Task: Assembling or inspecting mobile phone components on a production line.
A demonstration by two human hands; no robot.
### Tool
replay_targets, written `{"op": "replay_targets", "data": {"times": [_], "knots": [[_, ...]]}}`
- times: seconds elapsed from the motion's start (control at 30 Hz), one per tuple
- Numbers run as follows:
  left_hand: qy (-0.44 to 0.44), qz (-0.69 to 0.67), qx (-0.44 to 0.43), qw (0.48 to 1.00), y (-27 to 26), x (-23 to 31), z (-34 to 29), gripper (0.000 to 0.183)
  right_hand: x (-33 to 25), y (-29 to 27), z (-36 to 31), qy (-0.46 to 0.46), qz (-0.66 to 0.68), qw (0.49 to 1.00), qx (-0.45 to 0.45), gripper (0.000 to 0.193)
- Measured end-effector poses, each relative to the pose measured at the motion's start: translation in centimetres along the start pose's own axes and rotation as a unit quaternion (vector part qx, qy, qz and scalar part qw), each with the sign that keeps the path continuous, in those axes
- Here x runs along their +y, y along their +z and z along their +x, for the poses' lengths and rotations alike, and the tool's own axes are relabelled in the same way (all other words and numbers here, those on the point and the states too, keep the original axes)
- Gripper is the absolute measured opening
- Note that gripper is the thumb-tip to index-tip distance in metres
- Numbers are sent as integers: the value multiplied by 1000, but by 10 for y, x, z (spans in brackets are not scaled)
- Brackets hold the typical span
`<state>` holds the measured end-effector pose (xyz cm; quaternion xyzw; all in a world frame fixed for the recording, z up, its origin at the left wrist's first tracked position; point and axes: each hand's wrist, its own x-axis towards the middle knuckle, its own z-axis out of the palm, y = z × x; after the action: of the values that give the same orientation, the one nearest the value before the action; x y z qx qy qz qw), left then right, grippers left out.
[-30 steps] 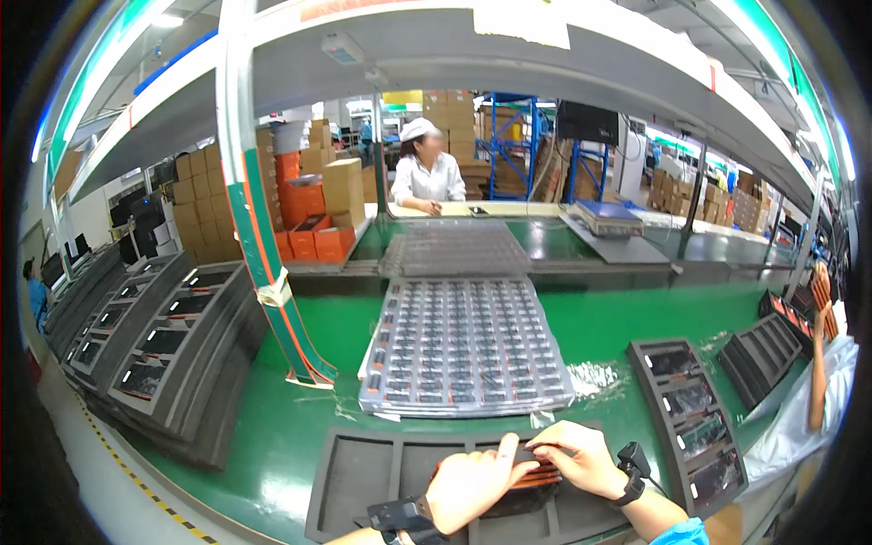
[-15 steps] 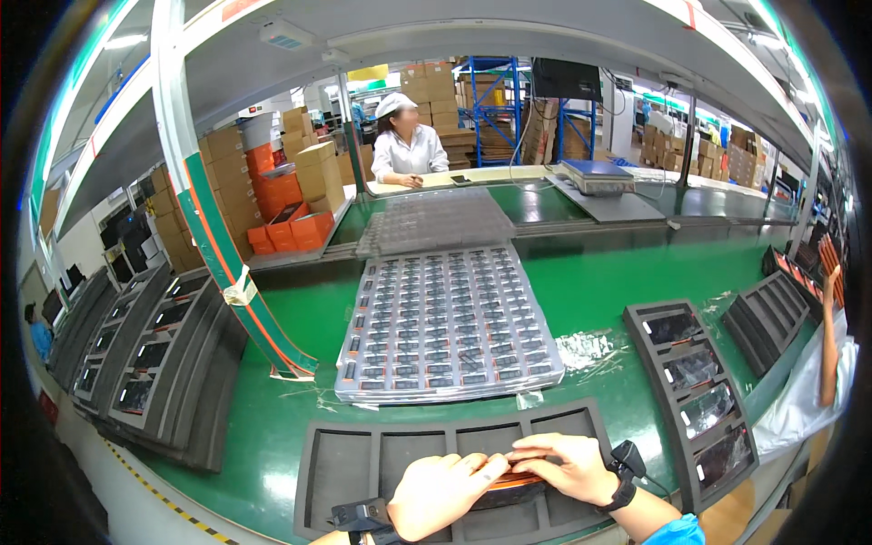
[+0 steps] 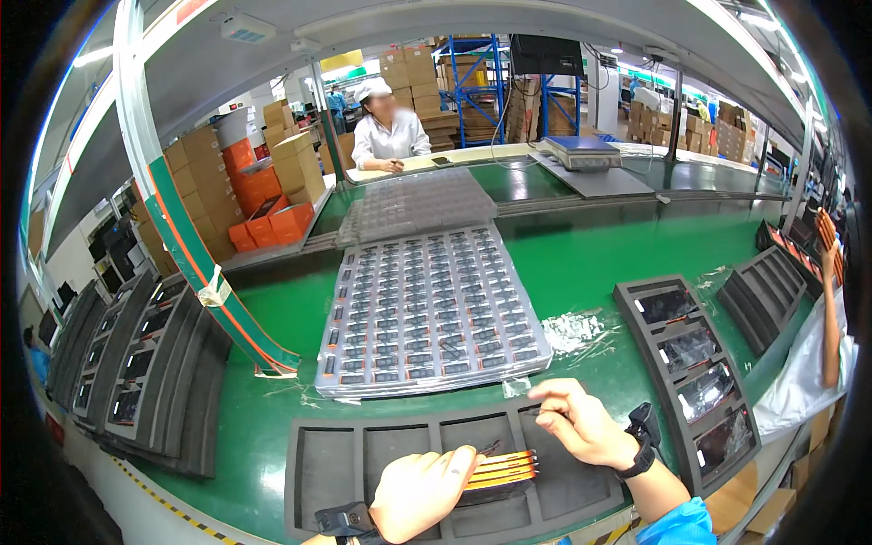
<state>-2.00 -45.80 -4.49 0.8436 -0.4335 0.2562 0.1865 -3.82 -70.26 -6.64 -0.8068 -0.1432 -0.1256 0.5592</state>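
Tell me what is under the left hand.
The left hand holds a stack of flat, orange-edged pieces over the black foam tray. It hides the stack's left end and the tray surface directly below.

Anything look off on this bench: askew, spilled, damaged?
Two minor things: a wrinkled, shiny patch, apparently clear plastic film, on the green tabletop right of the translucent plastic parts tray; and ragged beige tape bunched around the green-and-orange striped post, looking makeshift. No spill or breakage stands out.
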Motion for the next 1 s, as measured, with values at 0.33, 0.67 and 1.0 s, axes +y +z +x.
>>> {"op": "replay_targets", "data": {"times": [0.33, 0.67, 1.0], "knots": [[-6, 3, -13, 1000, -3, 1, 2, 11, 0, -5, -1, -162, -110, 975, -106, 19], [18, 28, -55, 998, 7, -9, -7, 16, -12, -2, -5, -183, -273, 936, -124, 9], [33, 30, -38, 998, 10, -10, -10, 19, -21, 9, -3, -213, -371, 890, -159, 14]]}}
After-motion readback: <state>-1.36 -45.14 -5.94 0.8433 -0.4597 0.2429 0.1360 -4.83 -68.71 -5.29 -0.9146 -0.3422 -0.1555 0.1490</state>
